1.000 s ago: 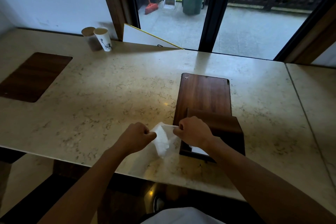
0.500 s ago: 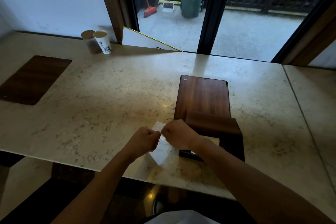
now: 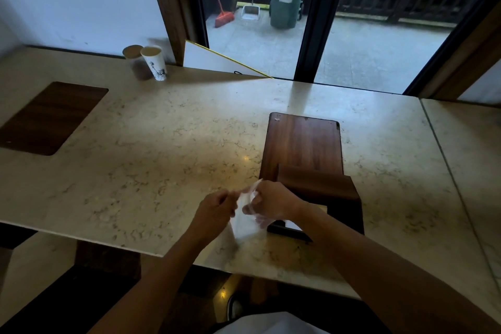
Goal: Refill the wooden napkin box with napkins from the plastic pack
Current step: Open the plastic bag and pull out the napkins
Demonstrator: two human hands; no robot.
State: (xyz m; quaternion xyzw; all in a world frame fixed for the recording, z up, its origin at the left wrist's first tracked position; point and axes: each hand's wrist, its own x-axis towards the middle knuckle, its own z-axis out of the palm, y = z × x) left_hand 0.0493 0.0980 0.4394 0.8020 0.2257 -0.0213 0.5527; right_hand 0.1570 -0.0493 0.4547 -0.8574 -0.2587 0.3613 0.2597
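Note:
The dark wooden napkin box (image 3: 325, 195) stands on a flat wooden board (image 3: 305, 144) at the near right of the marble counter (image 3: 162, 144); a white napkin edge shows at its near open end. Just left of the box, both hands pinch the clear plastic pack (image 3: 245, 225), which hangs down to the counter. My left hand (image 3: 214, 211) grips the pack's left side near the top. My right hand (image 3: 273, 202) grips its right side, fingers partly behind the film. What the pack holds is too blurred to tell.
Two paper cups (image 3: 151, 64) stand at the far left by the wall. A dark wooden inlay (image 3: 51, 116) sits in the counter at left. A white panel (image 3: 214, 59) leans by the glass door. The counter's near edge runs just below my hands.
My hands have come closer together around the pack, and the film now hangs more upright and narrower than a second ago. The box and board have not moved.

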